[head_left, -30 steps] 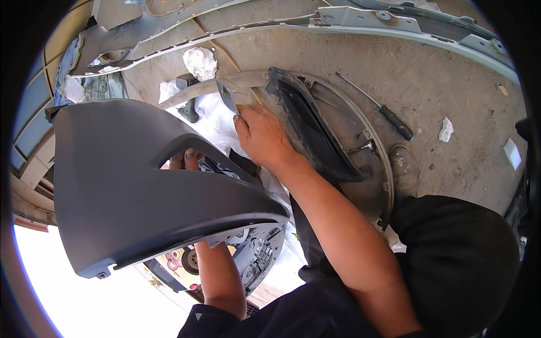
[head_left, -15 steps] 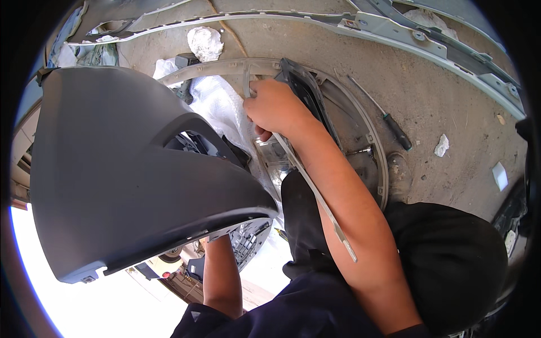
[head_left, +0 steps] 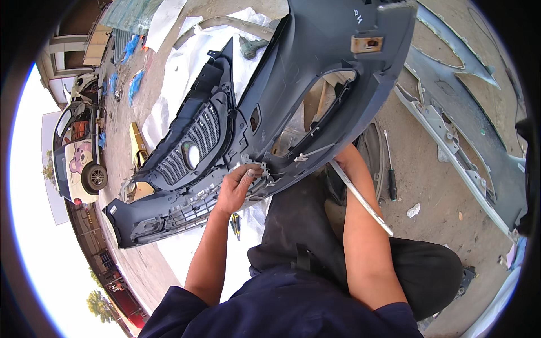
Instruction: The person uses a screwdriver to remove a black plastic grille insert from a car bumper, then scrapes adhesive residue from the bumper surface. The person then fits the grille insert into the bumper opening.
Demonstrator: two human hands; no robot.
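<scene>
A large dark grey car bumper cover (head_left: pixel 315 45) stretches tilted across the view, its inner side facing me. The slatted grille (head_left: pixel 200 141) is set in its middle. My left hand (head_left: pixel 239 186) is closed on the bumper near the grille, thumb on top. My right hand (head_left: pixel 347 159) is at the bumper's right lower edge, its fingertips hidden behind it. A long, narrow pale strip (head_left: pixel 363 201) comes out of the right hand and lies along the forearm. A bracket with a rusty hole (head_left: pixel 366 44) sits near the bumper's upper right end.
On the ground at the right lie a screwdriver (head_left: pixel 391 181), a crumpled white scrap (head_left: pixel 413 210) and another bumper-like panel (head_left: pixel 451 135). White sheeting (head_left: pixel 163 107) spreads under the bumper. Pliers-like handles (head_left: pixel 235 225) show below my left hand. Further left stands a car (head_left: pixel 81 152).
The bumper has been turned over, from its smooth outer face to its inner side. My left hand has come into view on it. The pale strip has stayed with my right hand.
</scene>
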